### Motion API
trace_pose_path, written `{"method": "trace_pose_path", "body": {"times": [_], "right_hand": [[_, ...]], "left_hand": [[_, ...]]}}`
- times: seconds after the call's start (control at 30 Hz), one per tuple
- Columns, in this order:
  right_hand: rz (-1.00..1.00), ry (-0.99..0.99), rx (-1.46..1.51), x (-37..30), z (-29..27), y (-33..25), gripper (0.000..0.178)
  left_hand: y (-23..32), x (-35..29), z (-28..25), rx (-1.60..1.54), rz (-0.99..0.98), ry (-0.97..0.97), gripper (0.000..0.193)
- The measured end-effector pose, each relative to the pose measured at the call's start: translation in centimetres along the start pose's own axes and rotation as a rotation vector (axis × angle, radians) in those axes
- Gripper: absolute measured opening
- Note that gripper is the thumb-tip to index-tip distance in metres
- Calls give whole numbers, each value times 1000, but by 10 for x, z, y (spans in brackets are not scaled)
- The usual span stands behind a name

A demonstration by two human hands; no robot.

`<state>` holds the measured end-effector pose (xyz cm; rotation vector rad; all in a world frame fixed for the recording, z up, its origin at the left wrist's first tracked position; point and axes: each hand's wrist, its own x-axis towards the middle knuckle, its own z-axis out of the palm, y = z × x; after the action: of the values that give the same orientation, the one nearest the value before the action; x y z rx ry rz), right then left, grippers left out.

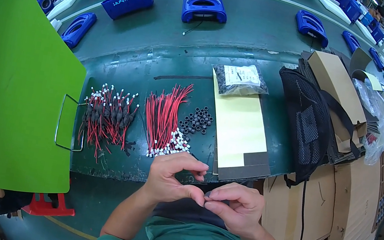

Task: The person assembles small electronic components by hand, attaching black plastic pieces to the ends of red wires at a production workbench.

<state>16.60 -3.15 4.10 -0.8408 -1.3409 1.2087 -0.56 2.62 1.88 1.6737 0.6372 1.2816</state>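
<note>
Green worktable (181, 61) beside lime-green panel (23, 85), red stool (49, 206), green floor (95, 203).

On the dark green workbench (128, 75): at left, black-sleeved connector leads (110, 111); rightward, red wires (164, 115), black rings (197, 120); farther right, a dark grey sheet (244, 174).

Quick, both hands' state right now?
Left hand: open, thumb apart from the curled fingers.
Right hand: closed, pinching a small dark piece.
</note>
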Motion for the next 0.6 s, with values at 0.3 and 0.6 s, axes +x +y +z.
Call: {"method": "trace_pose_path", "body": {"times": [0.3, 0.6], "right_hand": [[-134, -55, -126, -2, 6, -6, 16], [165, -5, 10, -14, -3, 6, 10]], "left_hand": [[-2, 3, -8, 115, 66, 18, 54], [-4, -14, -10, -144, 46, -50, 27]]}}
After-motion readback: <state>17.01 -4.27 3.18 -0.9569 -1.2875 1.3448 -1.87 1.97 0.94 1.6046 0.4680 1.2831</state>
